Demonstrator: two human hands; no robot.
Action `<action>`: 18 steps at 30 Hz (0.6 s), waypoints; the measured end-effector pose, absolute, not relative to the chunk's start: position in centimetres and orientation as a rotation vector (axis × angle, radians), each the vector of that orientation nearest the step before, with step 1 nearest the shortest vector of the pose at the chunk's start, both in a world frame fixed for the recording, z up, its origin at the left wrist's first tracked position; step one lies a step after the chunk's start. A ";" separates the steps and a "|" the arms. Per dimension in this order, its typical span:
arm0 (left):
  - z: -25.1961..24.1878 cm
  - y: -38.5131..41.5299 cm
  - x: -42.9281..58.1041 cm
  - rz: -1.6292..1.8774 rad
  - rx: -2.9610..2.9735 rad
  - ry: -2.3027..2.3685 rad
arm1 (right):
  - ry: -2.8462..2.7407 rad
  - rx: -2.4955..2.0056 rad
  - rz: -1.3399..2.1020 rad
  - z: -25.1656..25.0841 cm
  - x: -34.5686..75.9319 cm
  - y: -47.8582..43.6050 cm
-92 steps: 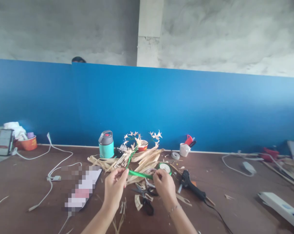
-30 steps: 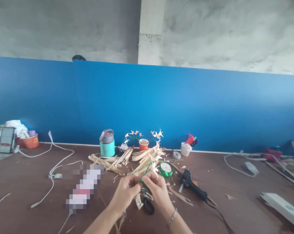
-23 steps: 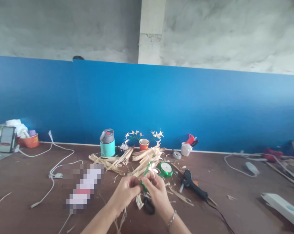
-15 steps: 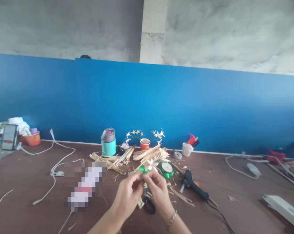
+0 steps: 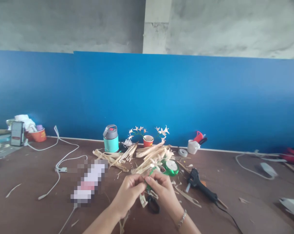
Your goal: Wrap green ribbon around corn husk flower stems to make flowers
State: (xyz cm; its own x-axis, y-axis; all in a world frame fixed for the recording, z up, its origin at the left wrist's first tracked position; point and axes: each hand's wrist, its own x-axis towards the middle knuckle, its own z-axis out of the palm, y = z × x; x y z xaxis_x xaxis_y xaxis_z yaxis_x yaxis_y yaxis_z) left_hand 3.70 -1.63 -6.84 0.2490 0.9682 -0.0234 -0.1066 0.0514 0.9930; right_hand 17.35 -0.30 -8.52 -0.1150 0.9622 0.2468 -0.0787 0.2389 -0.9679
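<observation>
My left hand (image 5: pixel 129 194) and my right hand (image 5: pixel 165 191), the latter with a bracelet at its wrist, meet fingertip to fingertip above the table. Both are closed in a pinch on a thin green flower stem (image 5: pixel 152 170); green ribbon seems to be wrapped round it, though the fingers hide most of it. Pale flowers (image 5: pixel 157 161) show just beyond the fingertips, blending with dried husks (image 5: pixel 147 162) behind. A spool of green ribbon (image 5: pixel 171 166) lies close by my right hand. Below the hands rest black-handled scissors (image 5: pixel 153 205), partly covered.
A black glue gun (image 5: pixel 201 185) with its cord lies at right. Behind stand a teal flask (image 5: pixel 111 143), a red paper cup (image 5: pixel 148 141) beside flower sprays, a tape roll (image 5: pixel 183 152) and a white cup (image 5: pixel 192 147). White cables (image 5: pixel 61 161) run across the left.
The green ribbon loop that stood up over the fingertips is drawn down close to the stem. Both hands stay together, pinching. The view has tilted and shifted slightly.
</observation>
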 end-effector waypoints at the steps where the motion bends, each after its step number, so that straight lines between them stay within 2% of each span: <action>1: -6.9 -1.6 3.7 1.043 1.212 0.974 | -1.382 -0.952 1.093 -8.6 17.4 -0.3; 6: -7.0 -1.5 3.8 1.060 1.291 1.097 | -1.461 -1.120 0.873 -9.5 17.2 -0.6; 18: -7.7 -1.1 3.9 0.966 1.038 1.176 | -1.586 -1.117 0.684 -9.6 17.1 -0.9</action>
